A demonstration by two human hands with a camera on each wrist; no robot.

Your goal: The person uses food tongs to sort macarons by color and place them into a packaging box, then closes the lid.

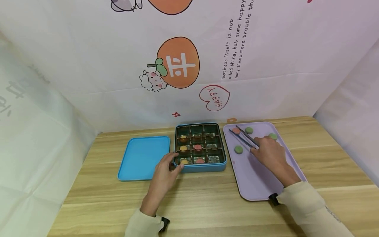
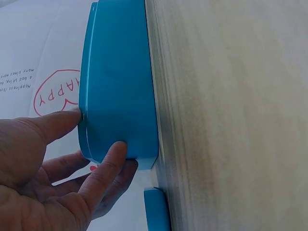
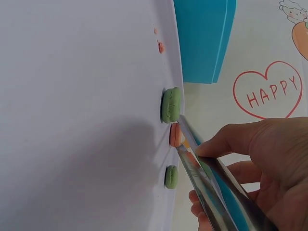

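Now the right hand pinches shiny metal tongs around a small round pink cookie; the left hand grips the blue metal tin; squeezing too softly could drop it.

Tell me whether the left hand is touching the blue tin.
Touching. The left wrist view shows the left hand with thumb and fingers pressed against the blue tin at its corner.
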